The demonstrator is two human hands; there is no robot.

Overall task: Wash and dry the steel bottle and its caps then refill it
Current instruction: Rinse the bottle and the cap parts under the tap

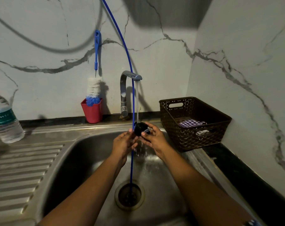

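Black cap (pixel 139 129) sits under the tap (pixel 130 75) stream, over the 12 o'clock end of the sink (pixel 83 154). It is dark and blurred, so its facing and long axis cannot be told. Left hand (pixel 124 143) fingers grasp it from 9 o'clock; right hand (pixel 154 138) fingers and thumb pinch it from 3 o'clock.
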